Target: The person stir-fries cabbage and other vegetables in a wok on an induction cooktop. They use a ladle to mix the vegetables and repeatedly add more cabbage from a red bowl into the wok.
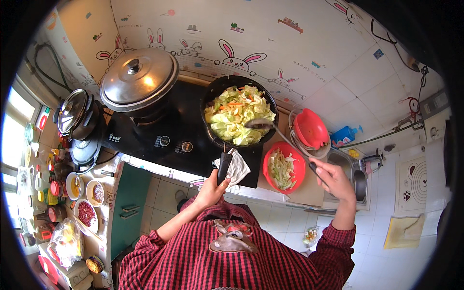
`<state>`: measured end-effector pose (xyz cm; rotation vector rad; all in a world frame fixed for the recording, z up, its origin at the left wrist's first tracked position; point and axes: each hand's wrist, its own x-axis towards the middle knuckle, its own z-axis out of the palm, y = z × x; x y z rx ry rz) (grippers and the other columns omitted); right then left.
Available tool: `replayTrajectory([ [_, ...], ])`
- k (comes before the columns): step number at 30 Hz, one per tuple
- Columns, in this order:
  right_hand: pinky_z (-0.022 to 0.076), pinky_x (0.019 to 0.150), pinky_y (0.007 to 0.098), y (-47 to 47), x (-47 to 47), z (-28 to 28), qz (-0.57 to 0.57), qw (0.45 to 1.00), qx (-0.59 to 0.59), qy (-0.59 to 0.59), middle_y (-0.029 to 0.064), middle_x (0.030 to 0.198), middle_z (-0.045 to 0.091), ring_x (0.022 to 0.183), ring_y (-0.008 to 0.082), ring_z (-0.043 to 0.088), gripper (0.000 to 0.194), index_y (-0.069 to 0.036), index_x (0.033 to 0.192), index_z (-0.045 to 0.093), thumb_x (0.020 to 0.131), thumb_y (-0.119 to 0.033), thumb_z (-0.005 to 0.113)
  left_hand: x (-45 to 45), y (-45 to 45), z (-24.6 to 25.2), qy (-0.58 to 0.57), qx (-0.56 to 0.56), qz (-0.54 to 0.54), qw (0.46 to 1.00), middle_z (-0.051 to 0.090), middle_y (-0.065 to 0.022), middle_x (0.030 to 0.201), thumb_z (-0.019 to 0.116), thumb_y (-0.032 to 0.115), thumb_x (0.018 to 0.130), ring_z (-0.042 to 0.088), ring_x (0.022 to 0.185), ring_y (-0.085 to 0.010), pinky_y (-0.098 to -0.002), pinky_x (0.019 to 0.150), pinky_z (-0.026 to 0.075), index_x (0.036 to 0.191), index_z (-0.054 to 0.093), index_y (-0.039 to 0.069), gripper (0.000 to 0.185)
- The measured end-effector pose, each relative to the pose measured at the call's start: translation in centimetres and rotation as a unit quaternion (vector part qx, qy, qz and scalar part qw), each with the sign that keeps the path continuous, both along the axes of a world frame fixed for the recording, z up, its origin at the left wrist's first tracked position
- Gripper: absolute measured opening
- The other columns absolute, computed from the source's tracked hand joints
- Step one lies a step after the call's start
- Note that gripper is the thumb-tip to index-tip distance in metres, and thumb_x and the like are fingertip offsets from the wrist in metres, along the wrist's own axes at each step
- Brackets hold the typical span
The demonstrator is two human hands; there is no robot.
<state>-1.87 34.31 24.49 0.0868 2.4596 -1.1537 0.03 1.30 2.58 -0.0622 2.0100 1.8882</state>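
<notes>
My left hand (211,189) grips the black handle (224,167) of a wok, with a white cloth (237,168) beside it. The wok (268,140) sits on the right side of a black gas cooktop (145,148) and is heaped with chopped cabbage (232,125) and some carrot pieces. In my right hand (335,179) is the dark-ended handle of a long metal ladle (261,124); its head rests at the right of the cabbage. Between the wok and my right hand, a red plastic basket (266,170) holds more cut cabbage.
A large lidded pot (139,81) stands on the left of the cooktop. Another red basket (311,127) stands at the back right, near a blue bottle (342,136) and a steel sink (340,163). Bowls, a plate of red beans (86,214) and jars crowd the left counter.
</notes>
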Motion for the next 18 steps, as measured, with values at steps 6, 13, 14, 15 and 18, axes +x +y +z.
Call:
replayTrajectory([
  [6, 0.0392, 0.052, 0.0239, -0.7, -1.0, -4.4, 0.066, 0.996, 0.064, 0.017, -0.0005, 0.062, 0.050, 0.055, 0.0042, 0.044, 0.040, -0.011, 0.138, 0.056, 0.099, -0.018, 0.055, -0.1, -0.1, 0.1, 0.020, -0.006, 0.001, 1.000, 0.053, -0.0017, 0.063, 0.062, 0.027, 0.098, 0.055, 0.046, -0.0113, -0.0272, 0.042, 0.043, 0.102, 0.046, 0.005, 0.028],
  [13, 0.0487, 0.067, 0.0447, -3.7, -1.9, -9.2, 0.103, 0.969, 0.169, 0.148, 0.0262, 0.079, 0.062, 0.072, 0.0406, 0.063, 0.037, -0.011, 0.131, 0.060, 0.096, -0.024, 0.057, 0.1, -0.2, 0.2, 0.009, -0.004, -0.006, 1.000, 0.054, -0.0020, 0.063, 0.061, 0.026, 0.098, 0.055, 0.047, -0.0111, -0.0272, 0.043, 0.043, 0.104, 0.048, 0.004, 0.026],
  [14, 0.0487, 0.067, 0.0450, -4.3, -2.3, -10.0, 0.105, 0.965, 0.173, 0.166, 0.0260, 0.080, 0.062, 0.073, 0.0404, 0.063, 0.037, -0.012, 0.131, 0.060, 0.096, -0.024, 0.057, 0.1, -0.2, 0.2, 0.012, -0.009, -0.006, 1.000, 0.054, -0.0020, 0.063, 0.061, 0.026, 0.098, 0.055, 0.047, -0.0111, -0.0273, 0.043, 0.043, 0.105, 0.049, 0.004, 0.026],
  [15, 0.0488, 0.067, 0.0452, -4.7, -2.7, -10.8, 0.101, 0.963, 0.189, 0.165, 0.0258, 0.081, 0.063, 0.073, 0.0403, 0.064, 0.037, -0.012, 0.131, 0.060, 0.096, -0.024, 0.058, 0.0, -0.1, 0.2, 0.005, -0.020, -0.008, 1.000, 0.054, -0.0020, 0.063, 0.061, 0.026, 0.098, 0.055, 0.047, -0.0111, -0.0274, 0.043, 0.043, 0.105, 0.049, 0.004, 0.026],
  [18, 0.0486, 0.067, 0.0471, -5.8, -3.7, -12.8, 0.108, 0.963, 0.143, 0.200, 0.0254, 0.083, 0.064, 0.075, 0.0416, 0.063, 0.037, -0.010, 0.130, 0.060, 0.096, -0.023, 0.058, 0.0, -0.2, 0.3, 0.002, -0.011, -0.006, 1.000, 0.054, -0.0022, 0.063, 0.061, 0.026, 0.098, 0.056, 0.047, -0.0114, -0.0275, 0.043, 0.044, 0.104, 0.048, 0.004, 0.026],
])
